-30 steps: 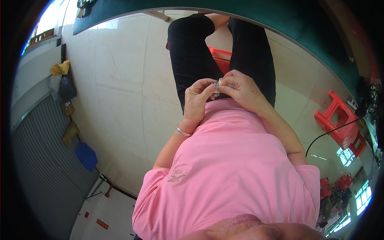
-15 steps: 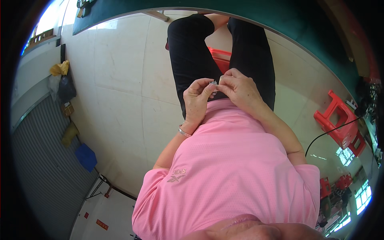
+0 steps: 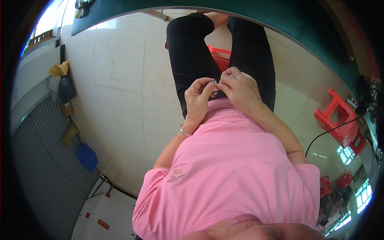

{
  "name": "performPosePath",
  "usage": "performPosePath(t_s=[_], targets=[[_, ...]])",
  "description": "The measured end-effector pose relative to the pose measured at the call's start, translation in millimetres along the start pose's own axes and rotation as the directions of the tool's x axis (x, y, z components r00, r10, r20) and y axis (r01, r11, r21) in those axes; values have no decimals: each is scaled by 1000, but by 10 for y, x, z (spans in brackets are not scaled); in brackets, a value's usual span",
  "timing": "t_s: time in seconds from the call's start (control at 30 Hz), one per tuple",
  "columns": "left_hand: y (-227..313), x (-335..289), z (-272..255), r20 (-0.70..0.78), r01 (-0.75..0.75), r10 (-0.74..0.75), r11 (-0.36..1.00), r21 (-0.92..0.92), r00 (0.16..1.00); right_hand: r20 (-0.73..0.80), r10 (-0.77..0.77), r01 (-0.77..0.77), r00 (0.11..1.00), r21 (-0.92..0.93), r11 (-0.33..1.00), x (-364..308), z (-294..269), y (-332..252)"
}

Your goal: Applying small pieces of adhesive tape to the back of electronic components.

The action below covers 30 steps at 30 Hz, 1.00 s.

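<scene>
Both hands meet above my lap, in front of the pink shirt. My left hand is closed in a pinch round a small whitish-grey piece, too small to name; part of it is covered by the fingers. Right beside it my right hand is closed too, thumb and fingertips pressed together against the piece's right side. What lies between those fingertips is hidden. Behind the right hand's knuckles shows a pale rounded edge of something I cannot make out.
A green table edge curves over my knees. Red plastic stools stand on the right with a black cable by them; another red stool shows between my legs. Bags and a blue object lie along the left wall.
My right hand has shifted slightly, its fingers raised a little, and a pale edge now shows behind its knuckles. The left hand keeps its pinch, nearly still.
</scene>
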<state>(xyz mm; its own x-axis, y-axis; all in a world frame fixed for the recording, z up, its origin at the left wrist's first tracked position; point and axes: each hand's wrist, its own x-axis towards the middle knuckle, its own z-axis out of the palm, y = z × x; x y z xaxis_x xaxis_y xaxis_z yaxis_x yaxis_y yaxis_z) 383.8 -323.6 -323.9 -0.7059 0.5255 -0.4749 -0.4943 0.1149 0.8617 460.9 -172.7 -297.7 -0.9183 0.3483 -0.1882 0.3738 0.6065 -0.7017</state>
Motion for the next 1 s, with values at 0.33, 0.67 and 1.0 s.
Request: performPosePath(t_s=[0.33, 0.67, 1.0], targets=[[-23, 30, -126, 120, 66, -38, 968, -243, 992, 46, 79, -89, 996, 309, 947, 74, 101, 118], [37, 27, -123, 191, 232, -181, 927, -295, 965, 338, 169, -300, 926, 385, 873, 113, -36, 226], [107, 36, -89, 177, 108, -75, 978, -181, 981, 360, 22, -235, 933, 560, 794, 83, -300, 140]])
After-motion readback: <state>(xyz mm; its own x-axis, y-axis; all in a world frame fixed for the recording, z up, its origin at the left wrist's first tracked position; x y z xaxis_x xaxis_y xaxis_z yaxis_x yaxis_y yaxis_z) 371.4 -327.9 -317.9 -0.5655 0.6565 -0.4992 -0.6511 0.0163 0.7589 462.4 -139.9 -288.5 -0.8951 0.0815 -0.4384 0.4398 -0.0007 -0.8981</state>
